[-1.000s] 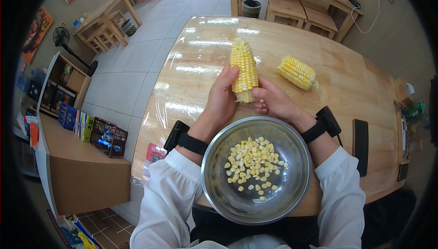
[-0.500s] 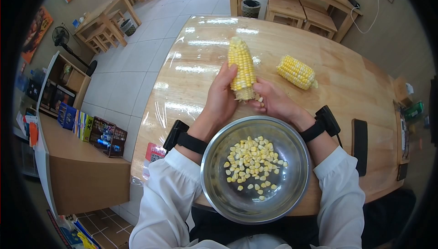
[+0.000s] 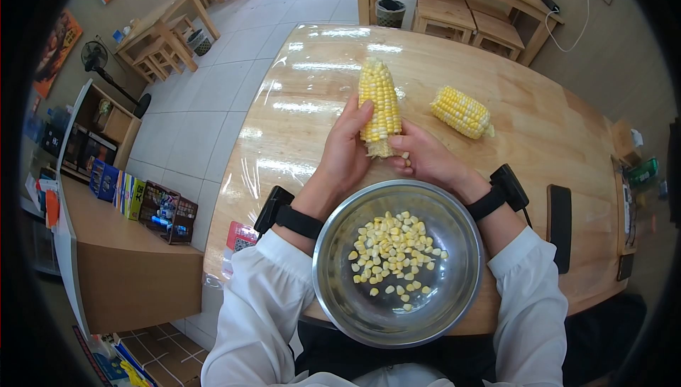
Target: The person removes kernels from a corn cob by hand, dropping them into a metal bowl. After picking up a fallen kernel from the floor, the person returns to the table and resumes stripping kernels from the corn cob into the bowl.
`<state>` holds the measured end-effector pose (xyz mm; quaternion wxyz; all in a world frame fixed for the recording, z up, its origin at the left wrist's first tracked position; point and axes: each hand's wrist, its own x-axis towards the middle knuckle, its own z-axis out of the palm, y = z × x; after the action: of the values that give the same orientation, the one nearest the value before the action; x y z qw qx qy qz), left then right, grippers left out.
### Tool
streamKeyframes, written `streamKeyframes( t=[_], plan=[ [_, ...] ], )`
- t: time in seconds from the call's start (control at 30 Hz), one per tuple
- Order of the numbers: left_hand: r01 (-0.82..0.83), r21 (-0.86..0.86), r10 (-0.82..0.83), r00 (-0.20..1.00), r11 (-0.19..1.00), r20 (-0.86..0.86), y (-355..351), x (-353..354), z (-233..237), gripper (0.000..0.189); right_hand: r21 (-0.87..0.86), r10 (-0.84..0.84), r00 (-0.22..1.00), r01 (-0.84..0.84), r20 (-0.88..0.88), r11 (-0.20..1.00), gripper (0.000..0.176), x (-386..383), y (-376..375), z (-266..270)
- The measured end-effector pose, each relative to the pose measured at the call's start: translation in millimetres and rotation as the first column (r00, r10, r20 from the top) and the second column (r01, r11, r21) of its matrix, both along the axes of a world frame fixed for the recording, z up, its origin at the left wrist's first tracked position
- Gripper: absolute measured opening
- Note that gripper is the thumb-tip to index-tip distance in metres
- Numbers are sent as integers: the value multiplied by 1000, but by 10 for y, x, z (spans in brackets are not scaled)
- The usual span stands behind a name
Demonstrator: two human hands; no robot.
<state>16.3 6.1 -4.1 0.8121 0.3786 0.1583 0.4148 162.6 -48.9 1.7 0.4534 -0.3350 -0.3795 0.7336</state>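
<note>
An ear of corn point(image 3: 379, 100) stands nearly upright above the table, its lower end stripped to pale cob. My left hand point(image 3: 346, 139) is wrapped around its left side, thumb on the kernels. Against the stripped lower end presses my right hand point(image 3: 425, 151), fingers curled, with a few loose kernels point(image 3: 406, 160) at the fingertips. Just below both hands, a steel bowl point(image 3: 464, 295) contains many loose yellow kernels point(image 3: 394, 249). A second piece of corn point(image 3: 461, 112) lies on the table to the right of my hands.
The wooden table point(image 3: 284, 153) bears a black phone-like slab point(image 3: 559, 229) at right and a QR-code card point(image 3: 241, 238) at left. A tissue box point(image 3: 627, 142) and a green can point(image 3: 644, 172) are at the far right. A shelf counter point(image 3: 135, 266) stands left.
The ear of corn has turned and shifted slightly right in my left hand. My right thumb has moved a little across its lower end. The bowl and second corn piece stay put.
</note>
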Motion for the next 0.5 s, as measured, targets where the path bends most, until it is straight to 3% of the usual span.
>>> streamKeyframes(
  t=[0.13, 0.2, 0.33, 0.5],
  plan=[
    [19, -37, -18, 999, 999, 28, 11, -3, -30, 43, -18, 27, 994, -29, -104, 999, 31, 1, -21, 62],
    [38, -71, -33, 998, 997, 61, 14, -7, -34, 43, 15, 3, 999, -4, 36, 1000, 27, -4, -20, 30],
    [7, -51, -4, 998, 999, 56, 14, -7, -25, 42, 1, 4, 998, -4, 55, 1000, 27, 23, 13, -19],
    [0, 5, 0, 998, 1000, 56, -2, 8, 22, 41, -6, 36, 994, -37, -108, 999, 27, 26, 22, -23]
  ],
)
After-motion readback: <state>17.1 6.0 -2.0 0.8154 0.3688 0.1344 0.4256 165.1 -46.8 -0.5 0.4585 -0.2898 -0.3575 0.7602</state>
